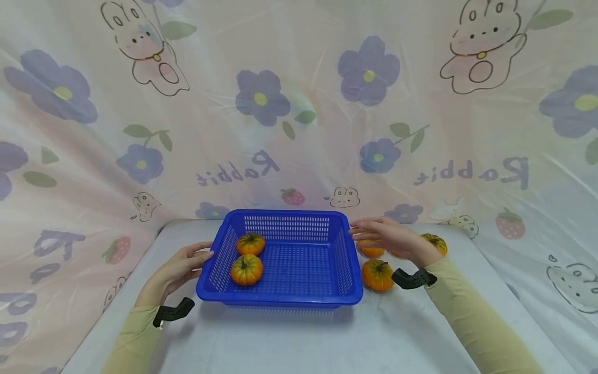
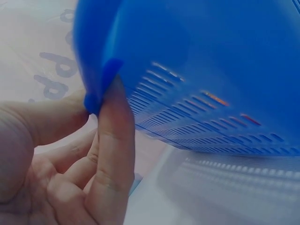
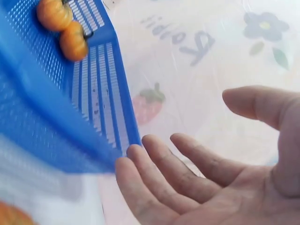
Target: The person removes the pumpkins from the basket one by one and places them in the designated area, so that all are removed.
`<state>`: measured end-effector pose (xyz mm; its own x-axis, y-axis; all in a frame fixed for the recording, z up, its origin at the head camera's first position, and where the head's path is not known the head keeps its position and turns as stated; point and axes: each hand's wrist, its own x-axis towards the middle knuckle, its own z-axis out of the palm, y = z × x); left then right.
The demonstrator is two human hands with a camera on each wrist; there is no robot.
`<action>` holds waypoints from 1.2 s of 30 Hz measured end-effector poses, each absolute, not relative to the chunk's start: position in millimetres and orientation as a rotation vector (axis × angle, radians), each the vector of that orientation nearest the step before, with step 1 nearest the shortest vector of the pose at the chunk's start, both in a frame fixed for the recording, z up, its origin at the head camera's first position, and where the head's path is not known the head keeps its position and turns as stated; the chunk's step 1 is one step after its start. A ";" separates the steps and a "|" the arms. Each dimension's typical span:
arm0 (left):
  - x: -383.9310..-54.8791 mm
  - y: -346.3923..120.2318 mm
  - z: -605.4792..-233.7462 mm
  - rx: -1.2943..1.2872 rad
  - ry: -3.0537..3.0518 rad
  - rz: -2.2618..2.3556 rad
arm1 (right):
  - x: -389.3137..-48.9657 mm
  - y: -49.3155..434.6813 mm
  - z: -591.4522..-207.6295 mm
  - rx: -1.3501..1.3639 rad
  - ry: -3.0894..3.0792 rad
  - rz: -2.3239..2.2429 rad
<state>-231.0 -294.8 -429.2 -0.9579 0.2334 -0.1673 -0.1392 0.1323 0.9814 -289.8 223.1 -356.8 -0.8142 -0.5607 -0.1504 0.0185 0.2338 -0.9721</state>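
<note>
A blue plastic basket (image 1: 280, 299) with slotted walls stands mid-table, with two small orange pumpkins at its left end, one pumpkin (image 1: 246, 269) in front of the other (image 1: 250, 244). My left hand (image 1: 179, 266) is at the basket's left side; the left wrist view shows its thumb and finger (image 2: 115, 150) pinching the rim. Beside the right wall is my right hand (image 1: 390, 236), fingers extended and thumb spread wide. In the right wrist view its fingertips (image 3: 125, 166) lie right at the basket's rim, with nothing held.
Several more pumpkins lie right of the basket: one pumpkin (image 1: 377, 275) near its front corner, another (image 1: 371, 249) below my right hand, and a third (image 1: 435, 242) behind my wrist. A white cloth (image 1: 299, 343) covers the table. A printed curtain (image 1: 317, 130) hangs behind.
</note>
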 end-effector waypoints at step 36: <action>-229.9 -293.7 -427.1 0.081 2.137 1.894 | -297.1 61.7 -384.2 -0.628 1.889 -1.445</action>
<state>-229.9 -293.7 -427.1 -0.9582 0.2277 -0.1734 -0.1447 0.1372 0.9799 -297.1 61.7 -384.2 -0.6604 -0.7187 -0.2174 0.0218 0.2711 -0.9623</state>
